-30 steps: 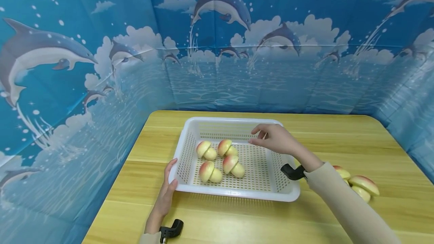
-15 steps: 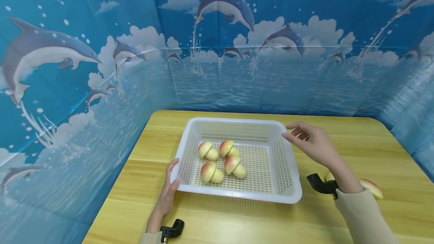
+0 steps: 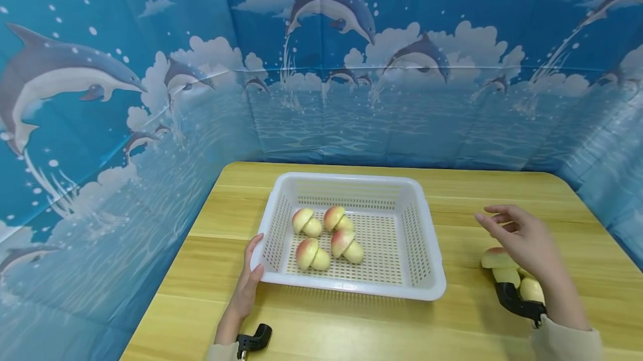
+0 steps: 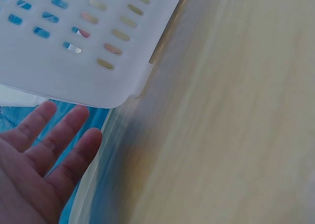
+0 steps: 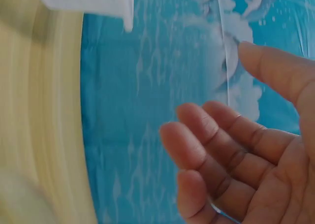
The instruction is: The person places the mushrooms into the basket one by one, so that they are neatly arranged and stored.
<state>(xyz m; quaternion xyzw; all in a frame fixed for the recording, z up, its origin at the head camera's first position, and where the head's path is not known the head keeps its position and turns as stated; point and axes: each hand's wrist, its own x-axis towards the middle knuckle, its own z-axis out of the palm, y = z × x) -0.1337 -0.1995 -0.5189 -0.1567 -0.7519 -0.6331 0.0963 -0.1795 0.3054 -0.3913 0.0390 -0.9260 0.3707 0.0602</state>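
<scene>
A white plastic basket (image 3: 424, 288) with slotted walls stands on the table. Several yellow mushroom-shaped pieces with red-blushed caps, such as this toy mushroom (image 3: 346, 245), lie inside, toward its left half. My left hand (image 3: 243, 288) holds the basket's near left corner, thumb and a fingertip at the rim; the left wrist view shows other fingers (image 4: 74, 160) extended by the rim. My right hand (image 3: 527, 241) is in the air right of the basket, fingers loosely bent, holding nothing. Below it lie more toy mushrooms (image 3: 504, 274), partly hidden by the hand and wrist camera.
The wooden table (image 3: 361, 327) extends around the basket on all sides. A blue curtain (image 3: 382, 126) printed with dolphins hangs behind and along the sides. A black wrist camera (image 3: 256, 338) sits on the left wrist, another (image 3: 517, 302) on the right.
My right hand has moved from above the basket out to the right, over the toy mushrooms on the table. The left hand and the basket have stayed in place.
</scene>
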